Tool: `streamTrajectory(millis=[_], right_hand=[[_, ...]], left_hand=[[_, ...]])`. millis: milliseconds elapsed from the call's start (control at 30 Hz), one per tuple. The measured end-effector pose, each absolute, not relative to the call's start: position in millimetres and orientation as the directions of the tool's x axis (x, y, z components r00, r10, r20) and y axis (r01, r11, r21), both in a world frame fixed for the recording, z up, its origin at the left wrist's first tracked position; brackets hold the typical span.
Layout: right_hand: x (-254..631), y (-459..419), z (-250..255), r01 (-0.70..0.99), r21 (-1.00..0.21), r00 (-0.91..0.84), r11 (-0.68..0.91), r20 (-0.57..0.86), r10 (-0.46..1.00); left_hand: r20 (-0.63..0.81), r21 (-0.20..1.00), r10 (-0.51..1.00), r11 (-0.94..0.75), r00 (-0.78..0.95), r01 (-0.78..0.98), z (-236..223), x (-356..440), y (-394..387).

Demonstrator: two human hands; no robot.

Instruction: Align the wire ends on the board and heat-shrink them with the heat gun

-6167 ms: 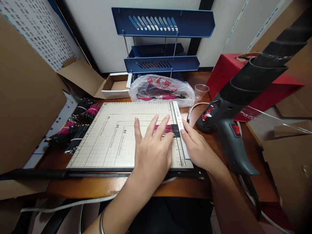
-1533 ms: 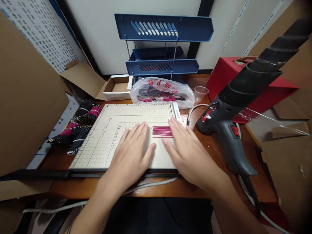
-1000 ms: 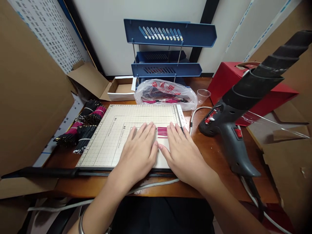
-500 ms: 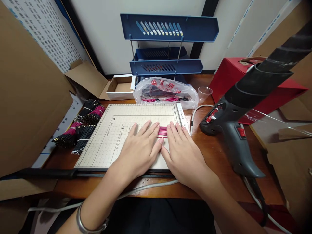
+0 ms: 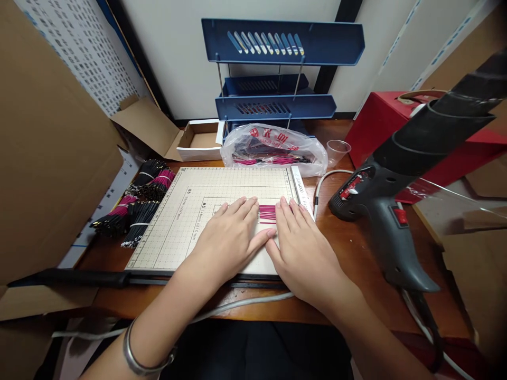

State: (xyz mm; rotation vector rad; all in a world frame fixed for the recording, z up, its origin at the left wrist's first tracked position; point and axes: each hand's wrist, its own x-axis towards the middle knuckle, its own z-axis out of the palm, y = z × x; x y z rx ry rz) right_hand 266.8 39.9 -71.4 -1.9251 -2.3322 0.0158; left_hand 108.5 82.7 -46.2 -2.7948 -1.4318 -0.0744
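A row of thin magenta wires point(image 5: 268, 212) lies side by side on the cream, grid-marked board of a paper cutter point(image 5: 166, 211). My left hand point(image 5: 228, 237) lies flat with fingers stretched out, its fingertips at the wires' left ends. My right hand point(image 5: 304, 248) rests flat over the wires' right part, hiding their other ends. Both thumbs meet just below the row. Along the board's near edge runs the cutter's black handle point(image 5: 83, 277).
Bundles of black and magenta wires point(image 5: 144, 216) lie left of the board. Behind it are a plastic bag point(image 5: 273, 150), a clear cup point(image 5: 338, 152), an open carton point(image 5: 200, 140) and a blue rack point(image 5: 277, 42). A heat gun point(image 5: 388, 211) and a red box point(image 5: 368, 116) stand right.
My left fingertips have shifted slightly left off the wires, so more of the wires' left ends show. The whole view has moved a little; my right hand stays on the wires.
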Motion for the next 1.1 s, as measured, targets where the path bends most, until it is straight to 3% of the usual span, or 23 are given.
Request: streamTrajectory(millis=[533, 767, 1100], right_hand=[[266, 39, -73, 0.985, -0.022, -0.167, 0.170, 0.075, 0.983], [267, 39, -77, 0.983, -0.023, -0.180, 0.184, 0.116, 0.977], [267, 39, -75, 0.982, -0.042, -0.179, 0.184, 0.096, 0.979]], left_hand=[[0.063, 0.091, 0.809, -0.588, 0.584, 0.804, -48, 99, 64], [0.081, 0.186, 0.840, -0.542, 0.537, 0.820, -56, 104, 63], [0.102, 0.185, 0.841, -0.540, 0.531, 0.821, -56, 104, 63]])
